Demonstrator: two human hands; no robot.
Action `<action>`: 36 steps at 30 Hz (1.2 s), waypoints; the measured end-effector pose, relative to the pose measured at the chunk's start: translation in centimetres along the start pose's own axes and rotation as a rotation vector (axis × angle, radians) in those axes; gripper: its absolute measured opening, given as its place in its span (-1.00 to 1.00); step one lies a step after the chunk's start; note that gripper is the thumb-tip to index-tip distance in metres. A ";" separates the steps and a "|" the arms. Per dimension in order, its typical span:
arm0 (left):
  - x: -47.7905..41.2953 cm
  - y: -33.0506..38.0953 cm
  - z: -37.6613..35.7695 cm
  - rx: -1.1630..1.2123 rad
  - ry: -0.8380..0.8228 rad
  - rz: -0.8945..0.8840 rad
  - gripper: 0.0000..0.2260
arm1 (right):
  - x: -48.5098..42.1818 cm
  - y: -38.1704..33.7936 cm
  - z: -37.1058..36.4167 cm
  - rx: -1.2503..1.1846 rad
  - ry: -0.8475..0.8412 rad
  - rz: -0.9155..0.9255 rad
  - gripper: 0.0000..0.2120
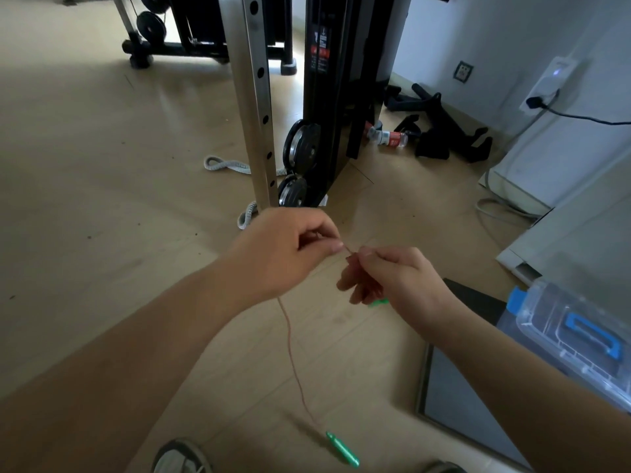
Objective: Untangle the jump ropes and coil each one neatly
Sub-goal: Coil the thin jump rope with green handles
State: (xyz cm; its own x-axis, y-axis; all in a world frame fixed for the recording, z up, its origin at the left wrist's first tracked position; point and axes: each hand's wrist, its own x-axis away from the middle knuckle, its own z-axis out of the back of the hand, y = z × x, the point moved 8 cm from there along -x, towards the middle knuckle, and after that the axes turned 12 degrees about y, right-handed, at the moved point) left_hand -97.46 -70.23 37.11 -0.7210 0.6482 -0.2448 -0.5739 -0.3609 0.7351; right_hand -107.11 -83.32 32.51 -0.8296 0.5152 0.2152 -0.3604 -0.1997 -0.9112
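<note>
A thin reddish jump rope (294,363) hangs from my left hand (286,250) down to a green handle (342,449) near the floor. My left hand pinches the rope between thumb and forefinger. My right hand (386,278) pinches the same rope a short way to the right, and a second green handle (379,302) peeks out under its curled fingers. A short stretch of rope runs taut between the two hands.
A gym machine with a steel upright (254,97) and black weight stack (327,97) stands ahead. A grey strap (225,165) lies by its base. A clear storage box with blue latches (577,339) sits at right. Bottle and black items (444,138) litter the floor.
</note>
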 end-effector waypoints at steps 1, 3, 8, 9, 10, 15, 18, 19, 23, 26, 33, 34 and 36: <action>-0.1 -0.6 0.1 -0.035 0.001 0.015 -0.90 | 0.2 -0.1 -0.3 -0.065 -0.042 -0.047 -0.62; 0.0 -1.6 -0.5 -0.122 -0.071 0.067 -0.83 | 0.6 -0.3 -0.9 -0.267 -0.103 -0.167 -0.59; 3.0 -2.2 -5.8 -0.275 -0.428 0.134 -0.76 | -0.1 -0.4 -1.2 -0.774 -0.070 -0.329 -0.55; 3.8 -1.7 -6.7 -0.279 -0.489 0.112 -0.76 | -0.5 0.0 -0.9 -0.799 -0.037 -0.319 -0.55; 4.4 -1.1 -7.3 -0.277 -0.538 0.087 -0.75 | -0.8 0.5 -0.6 -0.778 0.009 -0.302 -0.55; 3.8 1.6 -6.2 -0.105 -0.479 0.059 -0.84 | -0.9 0.5 1.2 -0.124 0.186 -0.009 -0.63; 1.5 1.5 -2.5 0.020 -0.184 0.038 -0.89 | 0.1 -0.5 0.4 0.169 0.086 0.160 -0.62; 0.9 1.1 -1.3 0.016 -0.099 0.023 -0.91 | 0.2 -0.4 -0.1 0.183 0.040 0.151 -0.63; -0.1 -1.5 0.4 -0.058 -0.015 0.072 -0.87 | 0.6 -0.2 -1.3 -0.179 -0.108 -0.113 -0.60; 0.6 -2.4 -1.4 -0.184 -0.159 0.106 -0.82 | 0.7 -0.5 -2.0 -0.554 -0.152 -0.287 -0.57; 4.4 -0.7 -7.5 -0.254 -0.523 0.066 -0.75 | -1.0 0.5 -0.1 -0.673 0.074 -0.238 -0.59; 4.5 -0.1 -7.5 -0.242 -0.533 0.039 -0.76 | -1.3 0.9 0.7 -0.509 0.154 -0.181 -0.61; 3.8 1.0 -6.7 -0.177 -0.473 0.005 -0.82 | -1.3 0.7 1.6 -0.193 0.237 -0.044 -0.64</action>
State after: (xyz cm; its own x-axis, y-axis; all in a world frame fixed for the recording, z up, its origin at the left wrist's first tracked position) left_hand -103.36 -72.63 32.65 -0.4926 0.8642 0.1023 -0.6574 -0.4465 0.6070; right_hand -106.94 -85.50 32.18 -0.6843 0.7044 0.1887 -0.2874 -0.0227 -0.9575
